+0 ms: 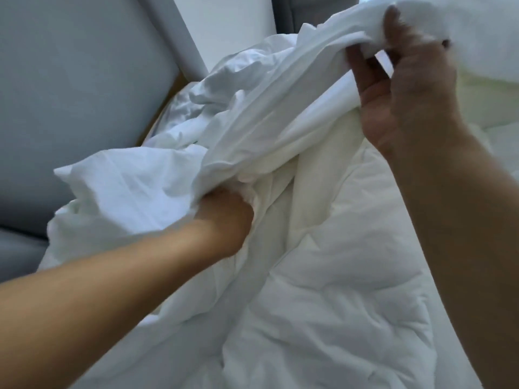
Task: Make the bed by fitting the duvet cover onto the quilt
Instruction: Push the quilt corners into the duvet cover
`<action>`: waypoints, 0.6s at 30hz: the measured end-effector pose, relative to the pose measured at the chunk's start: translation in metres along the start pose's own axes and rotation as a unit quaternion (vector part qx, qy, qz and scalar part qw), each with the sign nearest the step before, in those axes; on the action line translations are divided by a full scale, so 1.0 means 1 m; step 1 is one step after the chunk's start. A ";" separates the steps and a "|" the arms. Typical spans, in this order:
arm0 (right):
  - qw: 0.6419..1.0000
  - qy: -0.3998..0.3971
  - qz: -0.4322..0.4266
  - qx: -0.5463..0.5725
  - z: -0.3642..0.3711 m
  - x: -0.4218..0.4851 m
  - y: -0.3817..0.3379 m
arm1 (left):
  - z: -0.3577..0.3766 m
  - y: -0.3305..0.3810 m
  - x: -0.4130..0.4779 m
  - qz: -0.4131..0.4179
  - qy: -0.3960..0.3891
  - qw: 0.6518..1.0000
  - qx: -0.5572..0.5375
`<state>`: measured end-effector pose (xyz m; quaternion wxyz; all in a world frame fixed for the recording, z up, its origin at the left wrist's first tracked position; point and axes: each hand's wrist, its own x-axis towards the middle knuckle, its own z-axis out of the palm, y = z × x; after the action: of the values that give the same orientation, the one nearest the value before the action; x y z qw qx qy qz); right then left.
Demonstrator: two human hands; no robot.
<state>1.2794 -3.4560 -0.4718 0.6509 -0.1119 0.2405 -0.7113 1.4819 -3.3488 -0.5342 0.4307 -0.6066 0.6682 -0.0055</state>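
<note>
A thin, wrinkled white duvet cover (pixel 252 94) is bunched up across the middle of the view. The thicker, cream-white quilted quilt (pixel 337 276) spreads below it over the bed. My left hand (pixel 227 217) reaches under the cover's edge at the centre, its fingers hidden in the fabric and closed on a bunched part of the quilt. My right hand (pixel 404 88) is raised at the upper right, pinching a fold of the duvet cover between thumb and fingers and lifting it.
A grey padded headboard (pixel 70 94) fills the left side, with a grey cushion (pixel 16 254) below it. A white wall (pixel 233 26) shows behind. More white bedding (pixel 491 37) lies at the far right.
</note>
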 end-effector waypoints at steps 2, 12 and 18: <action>1.000 0.007 0.010 -0.026 -0.012 -0.010 0.003 | 0.021 -0.014 -0.015 0.095 0.009 0.992 0.081; 0.665 -0.258 0.054 -0.699 -0.055 -0.175 0.186 | 0.026 -0.109 -0.106 0.304 0.405 0.859 0.075; 0.662 -0.200 -0.022 -0.722 -0.033 -0.152 0.199 | 0.137 -0.081 -0.158 -0.034 0.441 0.873 -0.204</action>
<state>1.4567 -3.3077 -0.5738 0.3827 -0.6912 0.5403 -0.2895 1.6101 -3.1708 -0.4879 -0.0424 -0.6378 0.7541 -0.1505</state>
